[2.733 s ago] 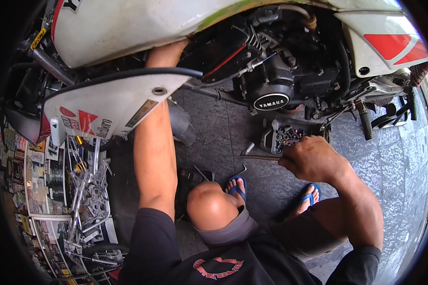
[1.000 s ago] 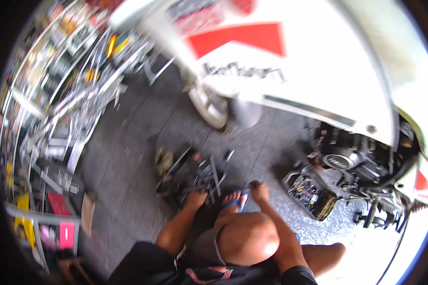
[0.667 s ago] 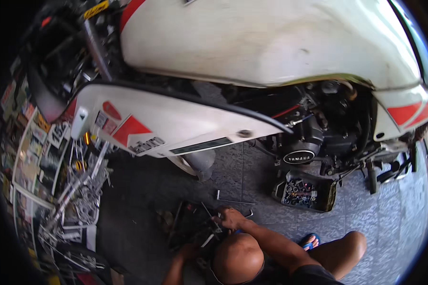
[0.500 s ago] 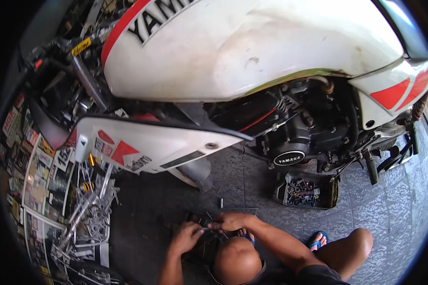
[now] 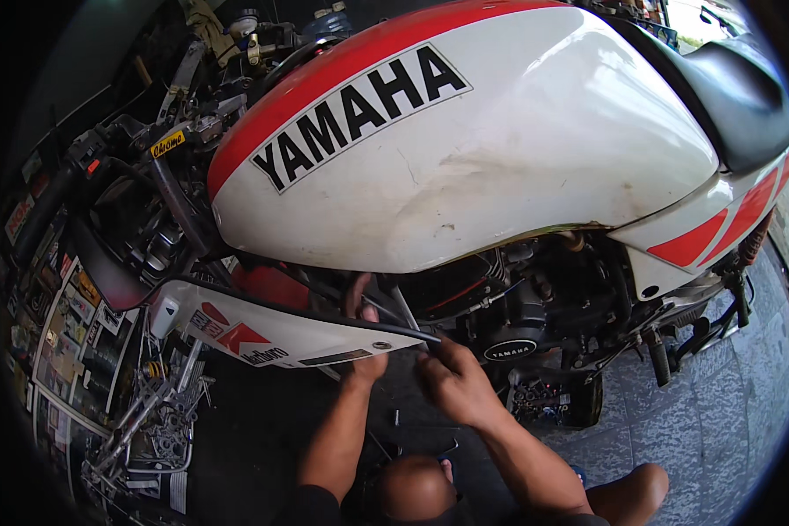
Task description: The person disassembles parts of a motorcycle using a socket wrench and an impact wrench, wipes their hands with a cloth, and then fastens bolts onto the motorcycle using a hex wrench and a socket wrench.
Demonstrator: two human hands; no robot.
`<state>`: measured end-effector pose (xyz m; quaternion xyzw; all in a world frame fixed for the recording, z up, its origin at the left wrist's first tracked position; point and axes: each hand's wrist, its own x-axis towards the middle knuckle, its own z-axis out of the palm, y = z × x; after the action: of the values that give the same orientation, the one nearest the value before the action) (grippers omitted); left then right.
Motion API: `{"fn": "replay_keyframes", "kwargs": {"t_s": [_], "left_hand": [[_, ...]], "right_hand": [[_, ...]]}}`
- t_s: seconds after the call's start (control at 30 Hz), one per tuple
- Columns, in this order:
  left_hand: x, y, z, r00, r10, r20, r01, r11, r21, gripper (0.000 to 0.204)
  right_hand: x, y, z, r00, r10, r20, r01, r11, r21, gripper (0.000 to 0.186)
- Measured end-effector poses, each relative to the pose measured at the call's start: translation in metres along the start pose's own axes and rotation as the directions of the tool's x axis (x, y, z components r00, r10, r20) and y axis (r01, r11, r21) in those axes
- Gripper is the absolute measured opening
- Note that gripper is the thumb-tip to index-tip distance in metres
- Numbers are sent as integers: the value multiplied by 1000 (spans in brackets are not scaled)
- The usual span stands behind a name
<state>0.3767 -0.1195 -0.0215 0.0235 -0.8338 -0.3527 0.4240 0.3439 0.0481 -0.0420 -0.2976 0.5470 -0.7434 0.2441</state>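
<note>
A white and red side fairing panel [image 5: 280, 337] with black edging hangs at the front of a motorcycle, below its white and red fuel tank [image 5: 394, 202]. My left hand [image 5: 370, 366] reaches up behind the panel from underneath. Its finger and thumb come out above the top edge, apart, close under the tank; the panel hides the palm. At the panel's rear tip is my right hand [image 5: 456, 386], fingers curled closed around the black-edged end. Whether a small part is also inside that hand is hidden.
The black engine [image 5: 543, 324] lies right of my right hand. Beneath it a tray [image 5: 592, 408] holds small metal parts. A thin metal tool [image 5: 398, 419] rests on the dark floor. Metal frame parts [image 5: 158, 438] and a glass display case [image 5: 57, 351] stand at the left.
Both hands have risen from near the floor by my knee to the fairing panel, the left behind it and the right at its rear tip. The view has shifted upward, showing more of the tank.
</note>
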Motion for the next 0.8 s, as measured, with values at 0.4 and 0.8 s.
{"fn": "replay_keyframes", "kwargs": {"t_s": [0.4, 0.8], "left_hand": [[78, -13, 13, 980, -7, 200, -27, 986, 167, 30], [73, -55, -1, 982, 44, 183, -36, 998, -46, 29]], "right_hand": [[41, -18, 50, 973, -181, -145, 171, 982, -78, 46], [39, -24, 80, 951, -223, -212, 215, 975, -62, 52]]}}
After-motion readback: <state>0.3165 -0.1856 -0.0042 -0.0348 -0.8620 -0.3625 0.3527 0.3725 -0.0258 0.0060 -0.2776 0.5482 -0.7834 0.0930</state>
